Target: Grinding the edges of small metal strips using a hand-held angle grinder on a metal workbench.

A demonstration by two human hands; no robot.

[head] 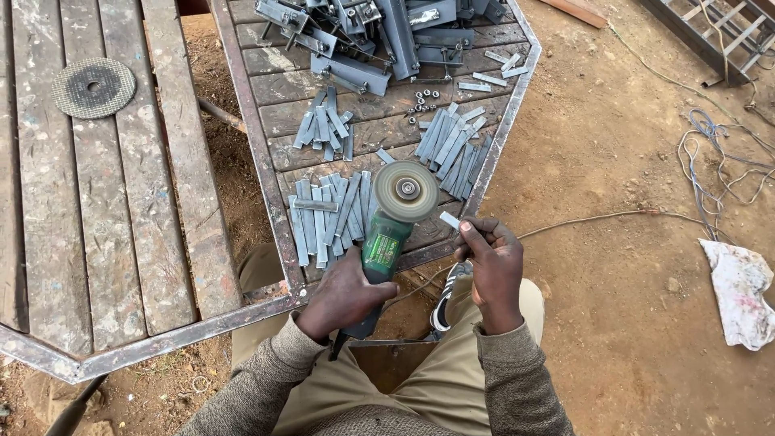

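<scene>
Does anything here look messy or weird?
A little. A spare grinding disc lies alone on the wooden bench, away from the grinder in the left hand. The metal strips lie in loose, crooked heaps, and a crumpled rag and tangled wire sit on the dirt.

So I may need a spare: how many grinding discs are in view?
2. One disc is mounted on the green grinder held by the left hand; a loose disc lies on the wooden bench, far left.
</scene>
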